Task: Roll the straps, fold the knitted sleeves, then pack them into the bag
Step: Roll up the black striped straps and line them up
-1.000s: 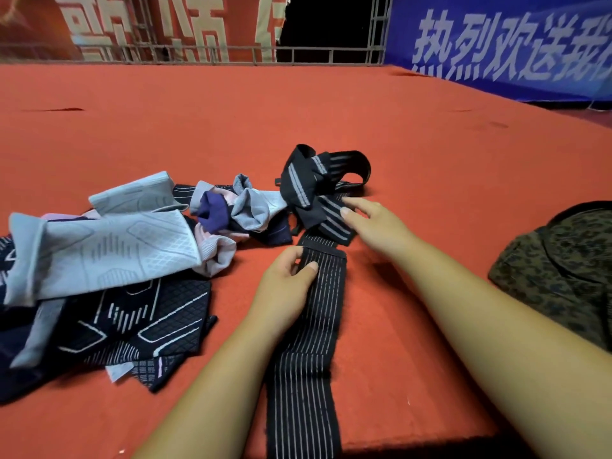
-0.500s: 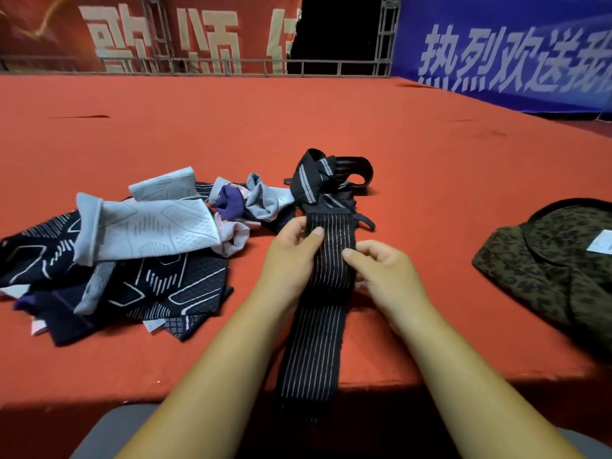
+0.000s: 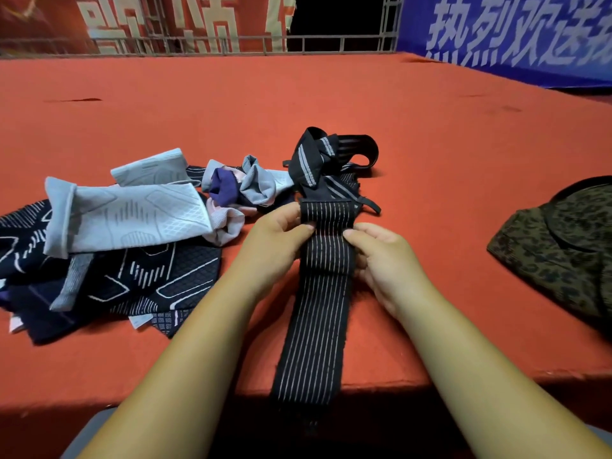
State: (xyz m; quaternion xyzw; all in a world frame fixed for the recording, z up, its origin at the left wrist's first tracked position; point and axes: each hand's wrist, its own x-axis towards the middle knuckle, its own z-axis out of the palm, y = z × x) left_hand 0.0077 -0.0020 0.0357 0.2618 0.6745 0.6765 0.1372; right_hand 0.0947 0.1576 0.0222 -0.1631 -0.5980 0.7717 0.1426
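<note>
Both hands are clamped on the far end of 1 black striped strap (image 3: 319, 293). The left hand (image 3: 275, 240) pinches its left edge and the right hand (image 3: 385, 260) its right edge, thumbs on top. The grip sits just behind what looks like a turned-over end. That is a sensible place to hold, since a roll has to start from a tight first turn, and 2 matched pinches keep that turn square across the width.

The rest of the strap runs straight toward the person and hangs off the near edge of the red table (image 3: 430, 144), which leaves it flat and untwisted for rolling (the very tail is lost in shadow below the edge). Touching the strap's far end lies a tangle of other black straps (image 3: 318, 157), not yet rolled.

To the left, the knitted sleeves (image 3: 132, 217) lie heaped and unfolded — pale grey ones over dark patterned ones. The camouflage bag (image 3: 563, 246) sits well apart on the right, probably within reach for packing. I judge the task barely begun — this looks like the opening turn of a roll.
</note>
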